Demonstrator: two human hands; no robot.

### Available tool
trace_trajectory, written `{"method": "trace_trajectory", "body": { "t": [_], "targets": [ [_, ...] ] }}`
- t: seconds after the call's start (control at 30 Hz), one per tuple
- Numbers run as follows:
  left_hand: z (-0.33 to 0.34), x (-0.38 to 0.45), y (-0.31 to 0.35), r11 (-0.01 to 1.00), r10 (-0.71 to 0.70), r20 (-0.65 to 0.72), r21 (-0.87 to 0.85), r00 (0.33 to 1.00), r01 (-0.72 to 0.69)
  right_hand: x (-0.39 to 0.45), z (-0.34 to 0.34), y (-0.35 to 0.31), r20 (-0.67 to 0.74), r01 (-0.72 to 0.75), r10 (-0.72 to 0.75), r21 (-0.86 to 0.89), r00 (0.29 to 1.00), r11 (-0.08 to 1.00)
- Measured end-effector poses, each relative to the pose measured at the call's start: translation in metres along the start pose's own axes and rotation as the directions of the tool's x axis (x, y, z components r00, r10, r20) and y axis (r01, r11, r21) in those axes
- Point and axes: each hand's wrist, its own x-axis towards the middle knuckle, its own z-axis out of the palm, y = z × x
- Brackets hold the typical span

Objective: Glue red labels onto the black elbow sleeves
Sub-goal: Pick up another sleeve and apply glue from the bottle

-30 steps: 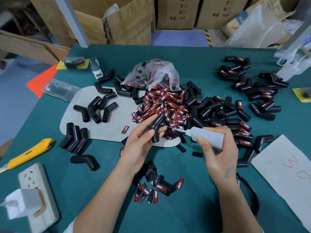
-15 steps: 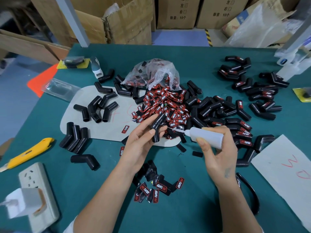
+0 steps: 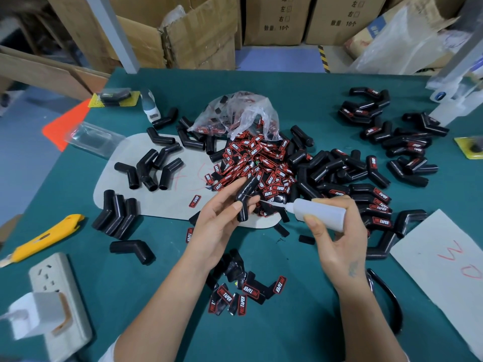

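Note:
My left hand (image 3: 218, 222) pinches a black elbow sleeve (image 3: 244, 198) between thumb and fingers over the green table. My right hand (image 3: 339, 239) grips a white glue bottle (image 3: 317, 211), its thin nozzle pointing left and nearly touching the sleeve's bend. A heap of red labels (image 3: 257, 165) spills from a clear plastic bag (image 3: 235, 113) just beyond my hands. Bare black sleeves (image 3: 149, 171) lie on a grey mat at the left. Labelled sleeves (image 3: 379, 121) are piled at the far right, and more sleeves (image 3: 339, 176) lie right of the heap.
A yellow utility knife (image 3: 45, 237) and a white power strip (image 3: 61, 304) with a plugged charger lie at the near left. Loose labels and sleeves (image 3: 243, 291) sit between my forearms. A white sheet (image 3: 444, 259) with red marks lies at the right. Cardboard boxes (image 3: 198, 32) stand behind the table.
Almost nothing differs: both hands keep their grips, and the glue nozzle stays at the sleeve, with only slight shifts of the fingers.

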Motion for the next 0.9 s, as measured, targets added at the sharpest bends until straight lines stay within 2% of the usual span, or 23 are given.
{"method": "trace_trajectory", "body": {
  "t": [0.9],
  "targets": [
    [-0.0018,0.0012,-0.0028,1.0,0.01,0.015,0.009,1.0,-0.01,-0.0003,0.0002,0.0018,-0.031,-0.014,0.014,0.018,0.999,1.0]
  ]
}}
